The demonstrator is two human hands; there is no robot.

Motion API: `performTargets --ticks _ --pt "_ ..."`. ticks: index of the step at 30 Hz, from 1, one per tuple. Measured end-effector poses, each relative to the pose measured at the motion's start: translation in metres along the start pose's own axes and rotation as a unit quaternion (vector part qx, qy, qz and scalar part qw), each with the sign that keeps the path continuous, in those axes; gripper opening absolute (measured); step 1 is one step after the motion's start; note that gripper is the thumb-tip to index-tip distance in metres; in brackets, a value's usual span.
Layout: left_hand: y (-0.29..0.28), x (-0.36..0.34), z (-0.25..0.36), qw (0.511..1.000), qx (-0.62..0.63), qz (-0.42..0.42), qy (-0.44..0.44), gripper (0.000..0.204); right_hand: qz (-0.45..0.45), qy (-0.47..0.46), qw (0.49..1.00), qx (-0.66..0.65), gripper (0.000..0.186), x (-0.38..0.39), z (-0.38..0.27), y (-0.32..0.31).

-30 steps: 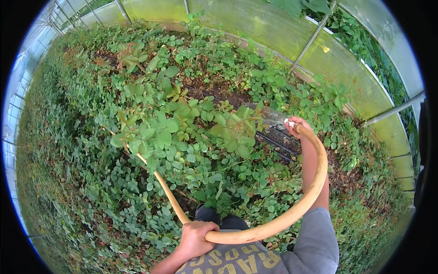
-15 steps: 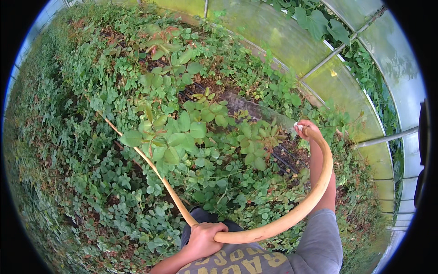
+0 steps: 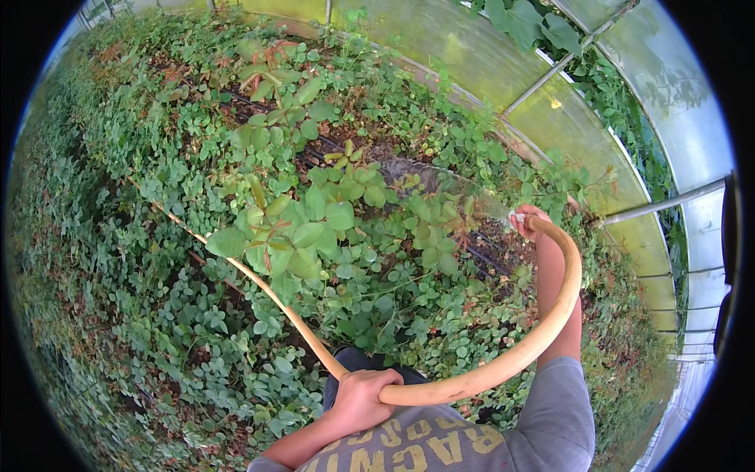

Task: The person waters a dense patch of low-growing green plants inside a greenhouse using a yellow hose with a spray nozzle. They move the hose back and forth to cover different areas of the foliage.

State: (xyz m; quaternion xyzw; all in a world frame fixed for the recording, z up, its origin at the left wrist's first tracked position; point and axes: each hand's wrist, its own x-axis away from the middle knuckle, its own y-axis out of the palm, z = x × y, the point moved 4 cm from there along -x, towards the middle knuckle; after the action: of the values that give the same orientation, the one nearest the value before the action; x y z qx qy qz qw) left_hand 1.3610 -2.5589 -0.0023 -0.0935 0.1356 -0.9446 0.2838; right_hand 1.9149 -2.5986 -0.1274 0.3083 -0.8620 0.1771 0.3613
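My left hand [image 3: 363, 397] is closed around a long tan hose [image 3: 480, 374] at my waist. The hose loops up on the right to my right hand [image 3: 532, 223], which grips its end at a small white nozzle [image 3: 516, 217]. A spray of water [image 3: 425, 177] fans leftward from the nozzle over leaves and dark soil. Broad-leaved rose-like plants [image 3: 314, 228] rise just beyond the hose. The other stretch of hose [image 3: 283, 303] runs from my left hand toward the upper left, disappearing among foliage.
Dense low foliage [image 3: 126, 275] surrounds me. Black irrigation lines [image 3: 484, 259] lie on the soil. A curved, algae-stained plastic greenhouse wall [image 3: 503, 55] with metal poles [image 3: 661, 203] borders the bed at top and right; leafy plants [image 3: 621, 110] show through a gap in it.
The view has turned, shifting the wall and plants. My right hand and nozzle sit slightly farther right in the picture, and the spray stretches more leftward. Both hands keep hold of the hose.
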Motion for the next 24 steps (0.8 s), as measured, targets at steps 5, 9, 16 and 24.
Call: performTargets --ticks 5,9,16,24 --pt "0.005 0.002 0.005 0.999 0.009 -0.031 0.016 0.016 0.06 0.003 0.998 0.037 0.027 0.047 0.041 -0.063" --pt "0.013 0.013 0.01 0.999 -0.022 -0.036 0.027 0.018 -0.035 0.032 0.995 -0.093 0.017 0.028 0.005 -0.015" --pt "0.031 0.039 0.034 0.996 -0.071 0.024 0.039 0.02 -0.383 0.015 0.916 -0.117 0.032 0.027 -0.062 0.145" --pt "0.104 0.047 0.069 0.99 -0.12 0.065 0.038 0.019 -0.336 0.011 0.928 -0.16 0.017 -0.006 0.013 -0.027"
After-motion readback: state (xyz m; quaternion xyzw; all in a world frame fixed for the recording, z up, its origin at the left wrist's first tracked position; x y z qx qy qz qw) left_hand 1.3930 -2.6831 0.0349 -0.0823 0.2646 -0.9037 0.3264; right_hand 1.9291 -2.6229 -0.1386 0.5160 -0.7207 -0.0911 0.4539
